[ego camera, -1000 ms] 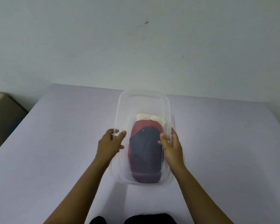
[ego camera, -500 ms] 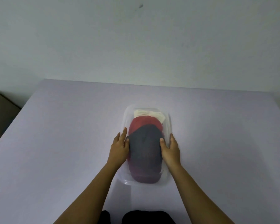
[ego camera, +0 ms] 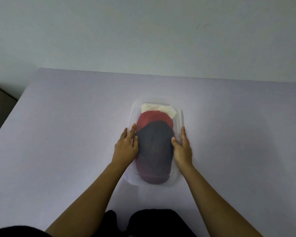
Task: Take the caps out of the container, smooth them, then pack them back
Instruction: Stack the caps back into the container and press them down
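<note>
A clear plastic container lies flat on the lavender table, its long side running away from me. Three caps are stacked inside. A dark navy cap is on top, a red cap shows beneath it, and a cream cap peeks out at the far end. My left hand holds the left wall, fingers outside and thumb on the navy cap's edge. My right hand holds the right wall the same way.
The table's far edge meets a plain pale wall. A brown piece of furniture stands past the table's left edge. My dark clothing shows at the bottom, by the near edge.
The container was tilted up towards me with its far end raised; it has come down flat on the table. Both hands stayed on its sides.
</note>
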